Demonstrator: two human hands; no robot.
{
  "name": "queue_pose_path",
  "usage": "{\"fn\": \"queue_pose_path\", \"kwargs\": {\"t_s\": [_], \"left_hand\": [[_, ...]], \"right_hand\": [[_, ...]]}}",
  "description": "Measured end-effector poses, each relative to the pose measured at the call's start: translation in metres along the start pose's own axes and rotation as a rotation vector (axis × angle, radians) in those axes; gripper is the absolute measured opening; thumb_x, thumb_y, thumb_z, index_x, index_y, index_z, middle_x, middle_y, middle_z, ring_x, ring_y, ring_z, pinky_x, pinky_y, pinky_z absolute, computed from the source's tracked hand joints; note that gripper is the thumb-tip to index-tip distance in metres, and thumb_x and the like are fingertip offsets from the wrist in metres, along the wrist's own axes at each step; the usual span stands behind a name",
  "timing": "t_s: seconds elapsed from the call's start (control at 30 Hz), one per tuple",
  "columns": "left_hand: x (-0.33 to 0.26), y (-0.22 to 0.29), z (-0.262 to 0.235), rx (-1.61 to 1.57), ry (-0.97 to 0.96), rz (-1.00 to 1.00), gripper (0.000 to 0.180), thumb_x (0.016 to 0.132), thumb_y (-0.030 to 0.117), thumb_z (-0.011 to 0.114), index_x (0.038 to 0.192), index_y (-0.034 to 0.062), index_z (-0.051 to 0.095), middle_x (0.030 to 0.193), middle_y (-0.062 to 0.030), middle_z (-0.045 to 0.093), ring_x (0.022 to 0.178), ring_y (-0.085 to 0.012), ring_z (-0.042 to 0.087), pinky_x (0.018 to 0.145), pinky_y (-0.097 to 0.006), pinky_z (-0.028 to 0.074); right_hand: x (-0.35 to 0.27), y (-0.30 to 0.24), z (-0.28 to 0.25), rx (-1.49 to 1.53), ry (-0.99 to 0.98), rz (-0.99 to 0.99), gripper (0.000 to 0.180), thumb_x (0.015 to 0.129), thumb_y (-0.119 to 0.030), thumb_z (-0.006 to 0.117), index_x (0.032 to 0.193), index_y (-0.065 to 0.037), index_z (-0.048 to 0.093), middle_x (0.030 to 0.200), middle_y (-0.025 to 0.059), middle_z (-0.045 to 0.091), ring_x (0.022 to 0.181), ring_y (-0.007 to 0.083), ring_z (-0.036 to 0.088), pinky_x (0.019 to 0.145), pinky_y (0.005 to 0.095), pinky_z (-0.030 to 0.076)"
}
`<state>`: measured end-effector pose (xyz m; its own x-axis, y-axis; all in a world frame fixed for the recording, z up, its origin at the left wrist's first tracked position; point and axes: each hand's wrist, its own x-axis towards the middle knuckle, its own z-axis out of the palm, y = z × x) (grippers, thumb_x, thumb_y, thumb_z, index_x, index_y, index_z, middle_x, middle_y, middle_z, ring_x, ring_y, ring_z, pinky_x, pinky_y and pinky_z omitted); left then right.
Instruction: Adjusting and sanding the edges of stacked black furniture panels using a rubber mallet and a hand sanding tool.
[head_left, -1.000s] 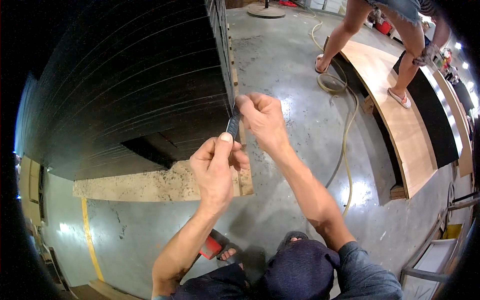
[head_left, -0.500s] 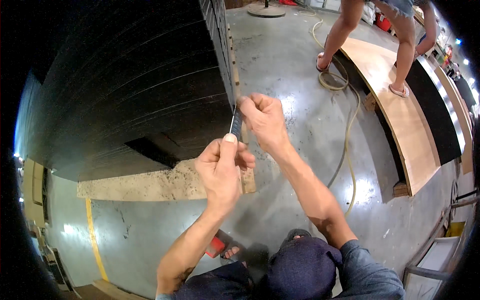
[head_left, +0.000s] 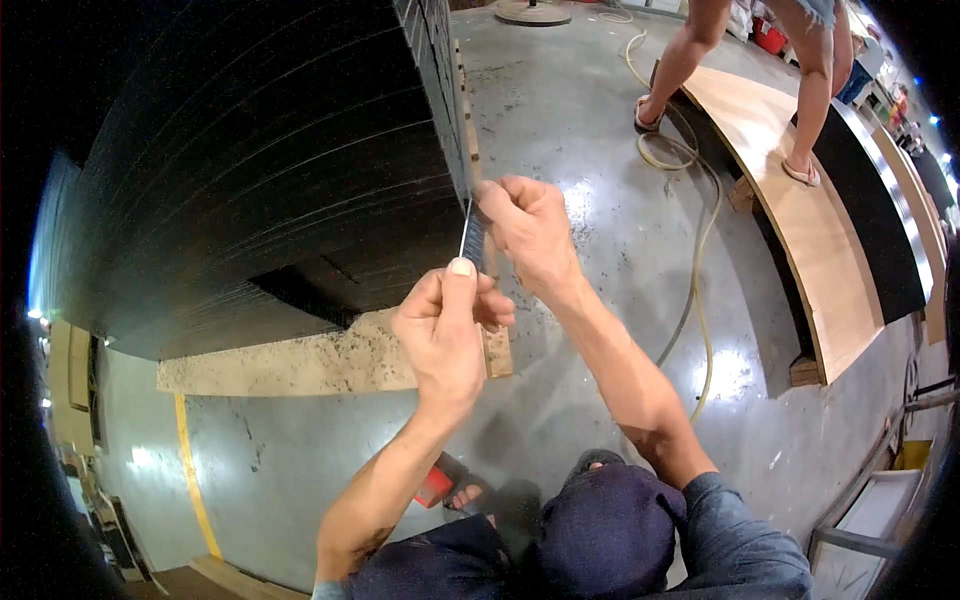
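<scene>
Concrete floor (head_left: pixel 600 120), grey and glossy, spreads under everything, with a yellow line (head_left: pixel 192 470) painted along its left side. A big stack of black panels (head_left: pixel 260 170) fills the upper left and rests on a pale chipboard base (head_left: pixel 300 365). A yellowish hose (head_left: pixel 700 250) snakes across the floor to the right of the hands. Further right lie a long plywood sheet (head_left: pixel 800 200) and a black board (head_left: pixel 870 200); another person's bare legs (head_left: pixel 700 50) in sandals stand at the far end of them.

Both hands meet at the stack's corner. The right hand (head_left: pixel 530 230) pinches the upper end of a thin dark strip (head_left: pixel 472 232), and the left hand (head_left: pixel 445 330) closes on its lower end, thumb up against it. The strip runs just beside the stack's vertical edge; whether it touches the panels cannot be told.

The strip's lower part is hidden inside the left fist. A red and black object (head_left: pixel 440 485) on the floor is half covered by the left forearm and hard to identify. The dark knees (head_left: pixel 600 530) block the floor below.
</scene>
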<state>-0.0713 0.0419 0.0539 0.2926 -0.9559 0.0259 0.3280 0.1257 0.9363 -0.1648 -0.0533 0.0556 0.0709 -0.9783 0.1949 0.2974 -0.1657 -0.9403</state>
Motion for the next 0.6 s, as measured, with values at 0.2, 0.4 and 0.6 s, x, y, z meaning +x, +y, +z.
{"fn": "queue_pose_path", "kwargs": {"t_s": [0.2, 0.4, 0.6], "left_hand": [[0.0, -0.022, -0.01, 0.043, 0.092, -0.198, 0.028, 0.097, 0.021, 0.058, 0.08, -0.0006, 0.062, 0.064, -0.0077, 0.063, 0.052, -0.012, 0.057, 0.051, -0.024, 0.045], [-0.023, -0.024, -0.029, 0.095, 0.143, -0.137, 0.026, 0.097, 0.023, 0.059, 0.081, 0.0017, 0.062, 0.063, -0.0032, 0.058, 0.054, -0.0108, 0.054, 0.052, -0.026, 0.044], [-0.033, -0.045, -0.068, -0.003, 0.252, -0.171, 0.025, 0.097, 0.022, 0.061, 0.08, 0.0039, 0.057, 0.066, -0.0044, 0.057, 0.057, -0.014, 0.054, 0.053, -0.028, 0.043]], "right_hand": [[-0.015, 0.048, -0.017, -0.151, 0.013, 0.222, 0.033, 0.092, -0.022, 0.062, 0.065, -0.002, 0.055, 0.054, -0.0027, 0.046, 0.052, 0.0053, 0.041, 0.046, 0.0263, 0.031], [-0.019, 0.042, -0.021, -0.163, 0.023, -0.115, 0.029, 0.087, -0.027, 0.071, 0.088, 0.002, 0.064, 0.082, 0.0082, 0.061, 0.071, 0.0137, 0.058, 0.06, 0.0288, 0.047], [0.023, 0.042, -0.026, -0.372, -0.043, -0.623, 0.054, 0.079, -0.025, 0.079, 0.125, -0.004, 0.063, 0.121, 0.0131, 0.062, 0.11, 0.0232, 0.059, 0.092, 0.0351, 0.05]]}}
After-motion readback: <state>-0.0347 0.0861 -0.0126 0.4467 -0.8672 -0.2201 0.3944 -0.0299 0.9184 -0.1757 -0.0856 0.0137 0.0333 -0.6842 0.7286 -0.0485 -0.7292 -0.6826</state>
